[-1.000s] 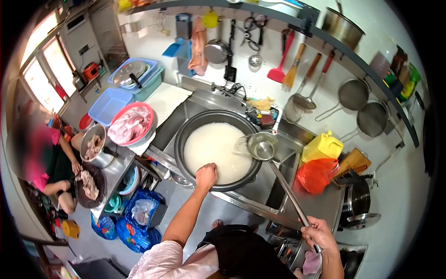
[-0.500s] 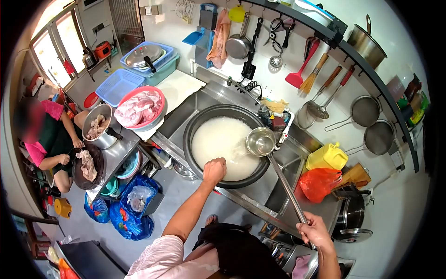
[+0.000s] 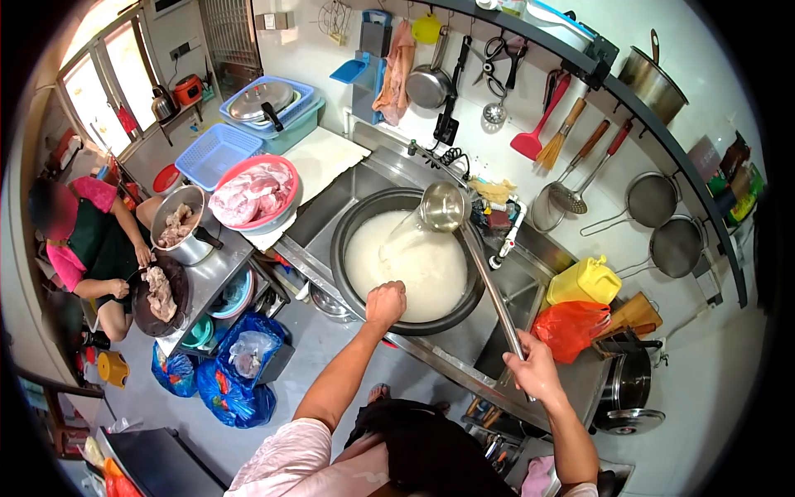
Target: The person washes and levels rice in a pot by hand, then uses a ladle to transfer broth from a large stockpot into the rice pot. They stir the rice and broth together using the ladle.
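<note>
Steel ladle (image 3: 445,206) by its handle in the closed right hand (image 3: 532,364), at four o'clock from a dark basin (image 3: 360,211). At seven, by the near rim, the left hand (image 3: 385,304) curled like a fist; cannot tell if gripping anything. Inside, cloudy whitish liquid (image 3: 426,286); above, at one, the ladle's tipped bowl, spilling. Farther, at ten, raw meat (image 3: 252,195) in a pink tub (image 3: 292,184).

One head-worn wide view; forward and down; sink (image 3: 335,199) close below
</note>
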`<state>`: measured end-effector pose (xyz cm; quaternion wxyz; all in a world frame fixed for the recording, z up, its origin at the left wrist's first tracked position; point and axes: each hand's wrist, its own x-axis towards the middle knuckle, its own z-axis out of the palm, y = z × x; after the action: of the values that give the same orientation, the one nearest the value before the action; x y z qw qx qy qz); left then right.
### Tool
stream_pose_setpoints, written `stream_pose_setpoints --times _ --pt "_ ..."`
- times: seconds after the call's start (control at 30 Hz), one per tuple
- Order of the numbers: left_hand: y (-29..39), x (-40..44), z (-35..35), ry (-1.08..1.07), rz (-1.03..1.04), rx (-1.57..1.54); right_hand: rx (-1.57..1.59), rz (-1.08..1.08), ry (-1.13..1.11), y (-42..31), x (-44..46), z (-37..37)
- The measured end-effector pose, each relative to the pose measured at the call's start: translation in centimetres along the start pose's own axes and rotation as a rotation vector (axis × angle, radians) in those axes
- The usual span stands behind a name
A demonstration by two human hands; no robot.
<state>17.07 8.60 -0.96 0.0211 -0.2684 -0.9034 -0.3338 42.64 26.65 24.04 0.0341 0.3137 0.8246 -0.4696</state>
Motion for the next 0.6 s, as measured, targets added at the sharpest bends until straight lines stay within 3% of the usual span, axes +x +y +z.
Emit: stream_pose_setpoints --times 0.03,0.17,0.3,0.4,0.5,0.6 --pt "0.1 0.0 0.0 0.005 0.0 -0.005 -0.168 -0.116 0.063 1.2 1.1 0.1" --pt "0.2 0.0 -0.1 0.013 0.001 -0.012 -0.514 -0.255 0.268 2.7 1.5 0.1" --pt "0.6 -0.1 -0.5 0.005 -0.012 -0.019 -0.68 -0.395 0.403 4.1 1.2 -0.6" --pt "0.8 0.0 -0.6 -0.01 -0.012 -0.01 -0.685 -0.521 0.492 5.9 0.4 -1.3" --pt "0.9 0.0 -0.4 -0.037 -0.017 0.017 -0.612 -0.492 0.518 7.4 -0.8 -1.7" --pt "1.0 0.0 -0.4 -0.057 -0.023 0.054 -0.308 -0.359 0.413 10.4 -2.5 -2.1"
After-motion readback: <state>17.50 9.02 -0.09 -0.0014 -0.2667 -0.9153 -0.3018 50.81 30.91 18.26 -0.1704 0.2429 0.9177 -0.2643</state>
